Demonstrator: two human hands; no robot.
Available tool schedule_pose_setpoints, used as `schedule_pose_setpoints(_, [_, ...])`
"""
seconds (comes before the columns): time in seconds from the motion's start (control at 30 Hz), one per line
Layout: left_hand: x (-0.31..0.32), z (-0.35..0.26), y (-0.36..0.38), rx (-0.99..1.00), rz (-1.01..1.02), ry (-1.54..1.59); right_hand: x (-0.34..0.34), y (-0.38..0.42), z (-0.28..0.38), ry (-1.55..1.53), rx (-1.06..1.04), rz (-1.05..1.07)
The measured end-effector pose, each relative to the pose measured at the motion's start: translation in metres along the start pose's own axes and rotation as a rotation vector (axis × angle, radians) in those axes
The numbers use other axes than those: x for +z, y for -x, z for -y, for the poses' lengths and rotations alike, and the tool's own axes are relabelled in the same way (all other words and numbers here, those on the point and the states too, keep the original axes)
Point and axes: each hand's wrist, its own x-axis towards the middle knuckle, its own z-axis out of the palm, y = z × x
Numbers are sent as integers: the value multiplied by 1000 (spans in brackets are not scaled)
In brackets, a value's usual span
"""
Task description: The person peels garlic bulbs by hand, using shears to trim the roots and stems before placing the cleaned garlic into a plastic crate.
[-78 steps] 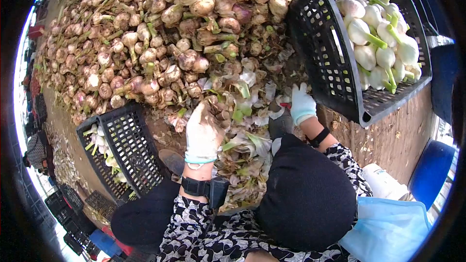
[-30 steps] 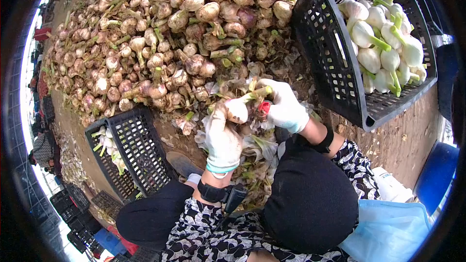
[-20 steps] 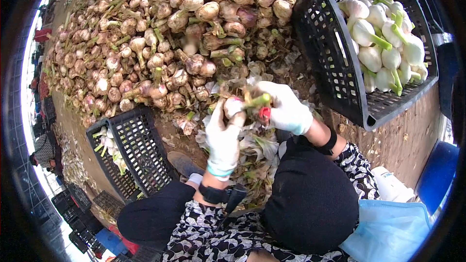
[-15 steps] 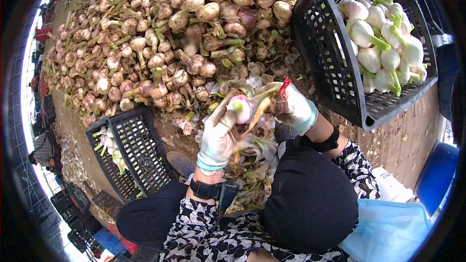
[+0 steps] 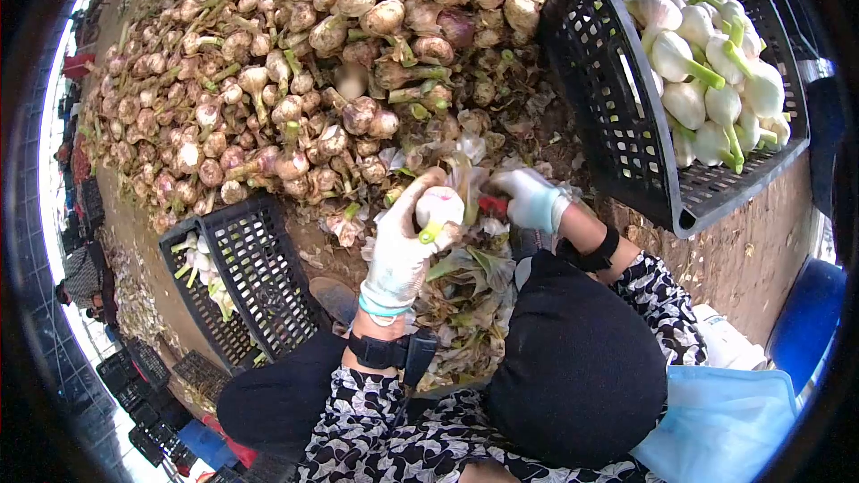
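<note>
My left hand [image 5: 394, 255], in a whitish glove, is closed around a peeled garlic bulb [image 5: 439, 206], pale with a pink tinge. The bulb's green cut stem points down toward me. To its right, my gloved right hand [image 5: 530, 199] is closed on a small red-handled tool [image 5: 491, 205], whose working end I cannot make out. Loose husk [image 5: 468, 174] lies or hangs between the hands, just beyond the bulb. Beneath them is a heap of stripped garlic skins and leaves [image 5: 470, 309].
A big pile of unpeeled garlic [image 5: 295, 80] spreads ahead and left. At the right, a tilted black crate [image 5: 608, 98] holds clean white bulbs [image 5: 711, 72]. Another black crate [image 5: 259, 259] with trimmed garlic stands left. A blue face mask [image 5: 725, 420] lies at lower right.
The bulb has turned in my left hand, its stem now pointing down. My right hand has moved away from it and lower with the red-handled tool, and the brownish strip of husk has left the bulb.
</note>
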Motion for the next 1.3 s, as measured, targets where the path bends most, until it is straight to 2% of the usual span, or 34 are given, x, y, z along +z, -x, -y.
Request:
schedule_pose_setpoints(0.07, [-7,3,0,55,-51,-126,-25,3,14,-214,351,10])
schedule_pose_setpoints(0.1, [-5,0,-1,94,-45,-185,-39,1,19,-262,342,83])
schedule_pose_setpoints(0.13, [-2,-2,-1,136,-33,-245,12,-14,-48,-771,-138,9])
schedule_pose_setpoints(0.17, [-2,-2,-2,143,-9,-328,10,-14,-42,-771,-136,3])
schedule_pose_setpoints(0.2, [-1,-2,-3,151,17,-409,3,-15,-25,-1032,-182,94])
schedule_pose_setpoints(0.23, [-2,2,-7,306,45,-555,-2,-17,-6,-1291,-229,191])
schedule_pose_setpoints(0.27, [-1,0,-7,305,45,-554,-4,-19,18,-487,-394,-204])
schedule_pose_setpoints(0.33, [-3,-5,-3,283,44,-535,-53,-2,60,-893,66,222])
schedule_pose_setpoints(0.37, [-5,0,-1,283,37,-537,-29,-13,31,-846,-113,13])
schedule_pose_setpoints(0.4, [-8,9,-2,244,-10,-385,-30,-18,21,-1011,192,5])
schedule_pose_setpoints(0.43, [-9,14,-3,203,-48,-233,-31,-16,17,-1010,191,2])
schedule_pose_setpoints(0.5, [-4,10,-7,214,-95,-295,-32,-11,12,-1442,168,38])
schedule_pose_setpoints(0.53, [-1,9,-7,219,-144,-358,-25,-15,4,-1907,211,282])
schedule_pose_setpoints(0.6, [0,12,-8,244,-136,-380,-45,9,60,-421,-77,-144])
schedule_pose_setpoints(0.63, [1,13,-9,254,-140,-339,-30,6,55,-432,-116,-253])
schedule_pose_setpoints(0.67, [2,13,-9,263,-146,-299,-34,8,61,-433,-118,-252])
schedule_pose_setpoints(0.73, [3,8,-6,234,-139,-232,-47,10,74,-411,-53,-115])
schedule_pose_setpoints(0.77, [4,8,-5,261,-144,-192,-23,5,61,-288,-232,-270])
schedule_pose_setpoints(0.8, [10,1,-4,284,-146,-149,-25,8,71,-274,-229,-238])
schedule_pose_setpoints(0.83, [17,-10,0,219,-231,-231,-29,9,76,-249,-253,-237])
schedule_pose_setpoints(0.87, [15,-1,-5,27,-324,177,-32,9,79,-222,-279,-239])
schedule_pose_setpoints(0.93, [9,7,-7,69,-213,528,-34,1,68,-512,-177,-273])
schedule_pose_setpoints(0.97, [18,-2,-7,99,-250,690,-20,-9,39,-662,96,-336])
schedule_pose_setpoints(1.0, [27,-13,-8,135,-289,852,-26,-13,30,-376,286,-424])
schedule_pose_setpoints(1.07, [18,-17,-16,138,-307,936,-2,-10,2,-143,221,-80])
schedule_pose_setpoints(1.13, [2,-8,-16,59,-139,1104,9,-4,-8,-63,210,3])
schedule_pose_setpoints(1.17, [2,-10,-16,-6,-183,1112,0,0,-2,27,203,65])
schedule_pose_setpoints(1.2, [-2,-2,-18,-6,-180,1113,-14,-2,8,33,274,-30])
schedule_pose_setpoints(1.27, [-12,13,-19,-144,-72,1227,-19,-6,9,-57,-145,-371])
schedule_pose_setpoints(1.3, [-10,15,-20,-189,-45,1248,-32,-5,30,-135,-186,-329])
